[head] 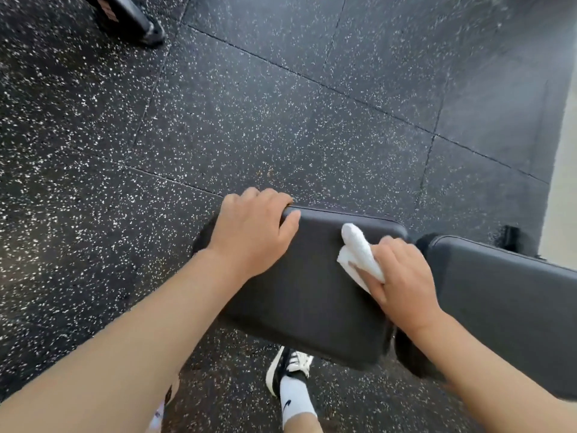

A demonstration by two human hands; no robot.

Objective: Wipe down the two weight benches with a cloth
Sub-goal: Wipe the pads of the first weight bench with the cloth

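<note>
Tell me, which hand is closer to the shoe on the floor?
Right. The right hand, gripping the cloth on the pad, sits nearer above the shoe; the left hand grips the pad's far corner.

The left hand (249,232) grips the seat pad's (299,295) far left corner; the right hand (402,276) presses the cloth (359,254) on its right side. The back pad (512,310) lies just right, a shoe (287,367) beneath, on the floor (249,104)

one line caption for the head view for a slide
Right hand wipes bench pad with white cloth; left hand grips its corner.
</note>
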